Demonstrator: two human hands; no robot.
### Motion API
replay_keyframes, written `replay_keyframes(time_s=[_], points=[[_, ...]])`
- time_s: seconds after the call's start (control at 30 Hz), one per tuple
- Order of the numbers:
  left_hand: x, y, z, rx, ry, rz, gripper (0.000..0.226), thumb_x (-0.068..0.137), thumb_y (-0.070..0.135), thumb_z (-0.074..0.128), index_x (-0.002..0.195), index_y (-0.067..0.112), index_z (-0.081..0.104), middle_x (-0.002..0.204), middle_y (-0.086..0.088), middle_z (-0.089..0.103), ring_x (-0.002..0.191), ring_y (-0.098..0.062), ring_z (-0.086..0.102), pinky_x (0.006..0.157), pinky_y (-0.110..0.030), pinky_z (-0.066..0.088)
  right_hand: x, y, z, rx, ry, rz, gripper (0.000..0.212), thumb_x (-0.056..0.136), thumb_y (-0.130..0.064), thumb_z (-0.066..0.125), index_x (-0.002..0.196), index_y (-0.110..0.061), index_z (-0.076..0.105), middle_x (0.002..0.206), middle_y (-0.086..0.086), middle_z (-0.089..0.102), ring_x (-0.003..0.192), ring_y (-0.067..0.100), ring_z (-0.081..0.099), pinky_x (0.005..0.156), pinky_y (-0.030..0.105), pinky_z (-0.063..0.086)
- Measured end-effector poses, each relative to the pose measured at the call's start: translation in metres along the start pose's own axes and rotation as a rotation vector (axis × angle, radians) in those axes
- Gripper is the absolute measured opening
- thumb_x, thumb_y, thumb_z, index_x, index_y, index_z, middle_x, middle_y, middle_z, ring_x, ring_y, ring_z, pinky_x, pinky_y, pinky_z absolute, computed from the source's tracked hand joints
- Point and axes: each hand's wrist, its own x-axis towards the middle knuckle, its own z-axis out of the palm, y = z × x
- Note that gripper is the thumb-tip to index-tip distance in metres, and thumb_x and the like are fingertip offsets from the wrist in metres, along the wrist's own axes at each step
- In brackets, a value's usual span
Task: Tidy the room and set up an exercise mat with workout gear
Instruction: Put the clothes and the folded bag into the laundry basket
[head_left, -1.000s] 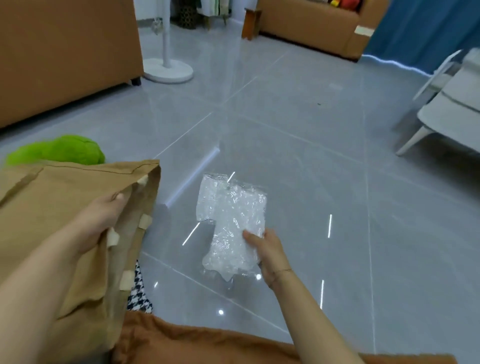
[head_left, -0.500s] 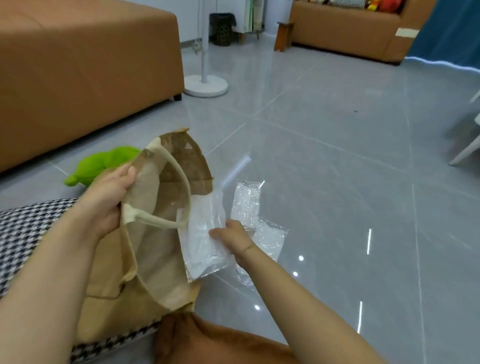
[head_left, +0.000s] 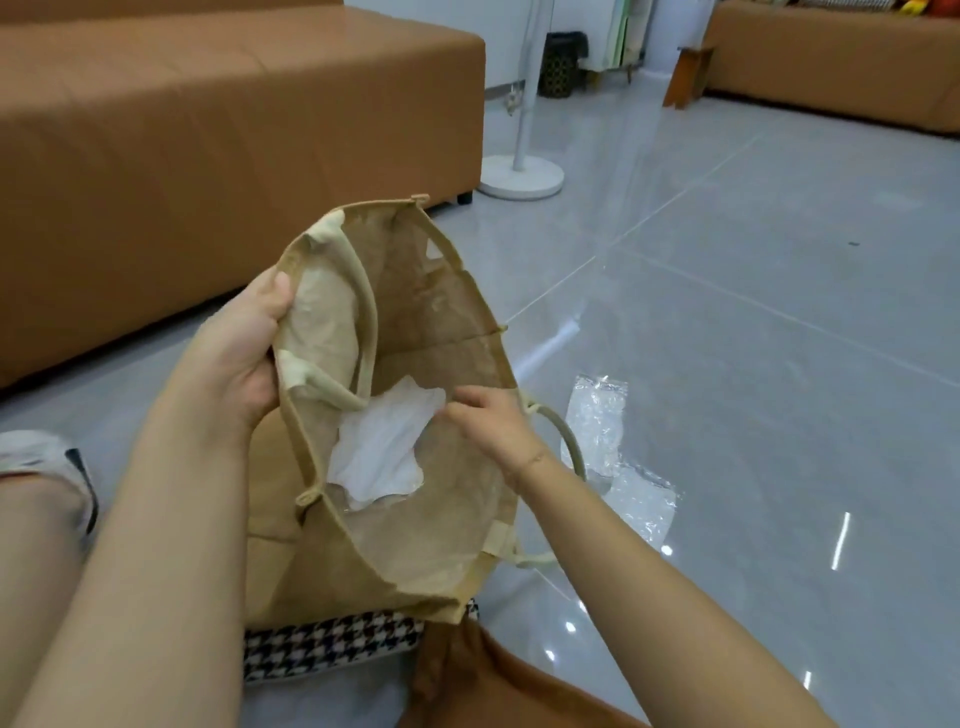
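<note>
A clear plastic wrapper (head_left: 382, 452) lies inside the tan tote bag (head_left: 431, 322), held open above the grey tiled floor (head_left: 753, 322). Your left hand (head_left: 244, 353) grips the bag's rim, thumb curled over it. Your right hand (head_left: 493, 421) is inside the mouth, fingers loosely spread, touching the wrapper. A second wrapper (head_left: 608, 447) lies on the floor just beside the bag.

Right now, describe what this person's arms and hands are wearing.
Both forearms are bare, with no sleeves or gloves in view. The right hand has a thin bracelet at the wrist. The left hand shows no rings, watch or bands.
</note>
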Motion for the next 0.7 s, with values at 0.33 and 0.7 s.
replay_keyframes(time_s=[0.33, 0.7], points=[[0.006, -0.061, 0.045, 0.007, 0.043, -0.012, 0.035, 0.105, 0.023, 0.029, 0.133, 0.022, 0.051, 0.123, 0.001, 0.062, 0.111, -0.012, 0.060, 0.096, -0.034, 0.050, -0.034, 0.191, -0.116, -0.183, 0.634, 0.555, 0.071, 0.076, -0.045, 0.074, 0.126, -0.003, 0.046, 0.131, 0.018, 0.044, 0.116, 0.035, 0.050, 0.094, 0.041, 0.041], [0.000, -0.127, 0.089, 0.140, -0.042, -0.061, 0.035, 0.104, 0.024, 0.033, 0.135, 0.030, 0.047, 0.130, -0.001, 0.058, 0.119, -0.018, 0.055, 0.097, -0.032, 0.045, -0.038, 0.211, -0.119, -0.155, 0.704, 0.488, 0.039, 0.080, -0.031, 0.071, 0.104, -0.001, 0.061, 0.103, 0.015, 0.064, 0.099, 0.035, 0.061, 0.076, 0.033, 0.046]])
